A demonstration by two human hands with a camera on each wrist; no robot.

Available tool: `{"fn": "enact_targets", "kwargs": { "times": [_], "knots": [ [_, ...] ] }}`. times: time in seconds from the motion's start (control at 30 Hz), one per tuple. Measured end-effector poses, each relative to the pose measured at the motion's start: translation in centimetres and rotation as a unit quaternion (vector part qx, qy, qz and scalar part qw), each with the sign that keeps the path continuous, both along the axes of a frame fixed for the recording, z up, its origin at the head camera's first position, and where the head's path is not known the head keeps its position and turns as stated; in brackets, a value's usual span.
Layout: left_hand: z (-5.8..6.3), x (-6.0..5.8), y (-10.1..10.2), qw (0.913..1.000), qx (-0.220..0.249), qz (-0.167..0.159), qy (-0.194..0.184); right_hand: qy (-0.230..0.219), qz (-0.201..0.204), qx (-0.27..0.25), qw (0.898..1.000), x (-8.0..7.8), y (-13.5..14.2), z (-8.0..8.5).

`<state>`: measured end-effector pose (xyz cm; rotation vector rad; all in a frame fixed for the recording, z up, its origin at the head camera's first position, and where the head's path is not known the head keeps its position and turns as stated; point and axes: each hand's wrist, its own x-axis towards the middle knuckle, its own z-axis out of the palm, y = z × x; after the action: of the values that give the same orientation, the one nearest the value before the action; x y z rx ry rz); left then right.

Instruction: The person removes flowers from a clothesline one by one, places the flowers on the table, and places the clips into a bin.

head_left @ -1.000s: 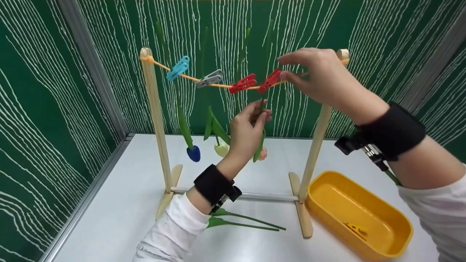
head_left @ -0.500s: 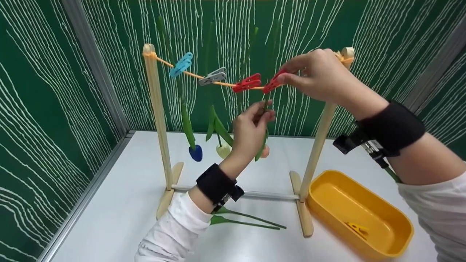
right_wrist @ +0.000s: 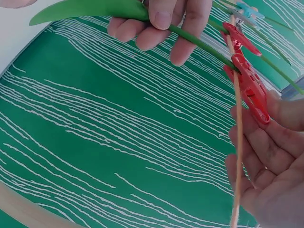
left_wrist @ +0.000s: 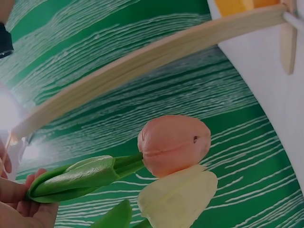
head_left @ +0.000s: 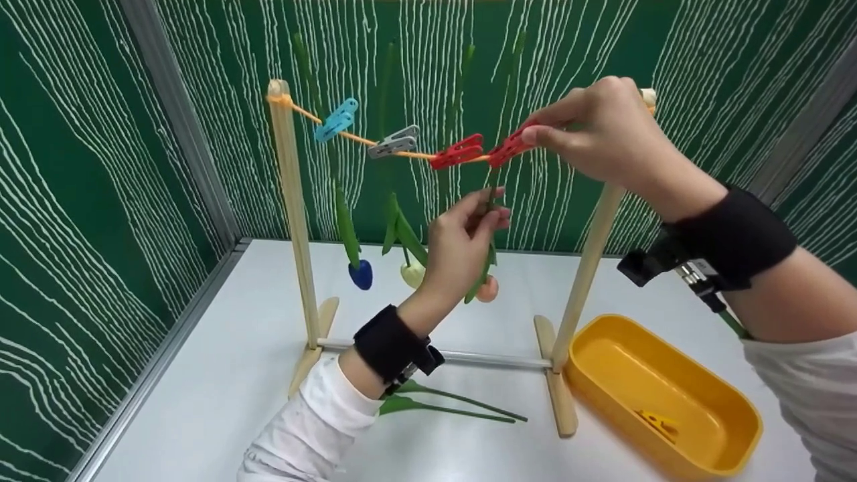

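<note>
Your hands are both occupied. Left hand (head_left: 460, 249): fingers pinching the green stem of the peach tulip (head_left: 488, 289), just below the cord. Bloom hangs down, leaves above it. Right hand (head_left: 606, 137): thumb and fingers gripping the handle end of the rightmost red clothespin (head_left: 511, 146). That pin's nose is at the orange cord (head_left: 416, 155), with your peach tulip's stem running up into it; stem end sticks up above the cord.

To the left along the cord, you've got a second red clothespin (head_left: 456, 152), then a grey clothespin (head_left: 395, 142), then a light blue clothespin (head_left: 336, 120). Blue tulip (head_left: 361, 275) hangs head-down under the light blue one, cream tulip (head_left: 412, 273) under the grey one. Cord spans the left wooden post (head_left: 291, 221) and right wooden post (head_left: 584, 288).

On the counter (head_left: 201, 395): two green stems (head_left: 469, 402) near your left forearm, blooms hidden. Yellow bin (head_left: 626, 351) sits beside the right post's foot, yellow clothespin (head_left: 656, 423) inside.
</note>
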<state>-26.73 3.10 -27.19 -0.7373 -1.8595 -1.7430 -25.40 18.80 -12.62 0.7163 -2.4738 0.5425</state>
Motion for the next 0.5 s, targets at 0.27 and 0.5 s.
{"fn": "enact_targets", "kwargs": {
  "times": [0.27, 0.5],
  "knots": [
    [-1.4, 1.0, -1.0, 0.9991, -0.037, -0.017, -0.013, 0.037, -0.009, -0.05, 0.998, -0.1, 2.2, 1.1],
    [-2.6, 2.7, -2.3, 0.9941, -0.107, -0.014, -0.008, 0.023, -0.015, -0.129, 0.991, 0.2, 7.0, 1.1]
  ]
}}
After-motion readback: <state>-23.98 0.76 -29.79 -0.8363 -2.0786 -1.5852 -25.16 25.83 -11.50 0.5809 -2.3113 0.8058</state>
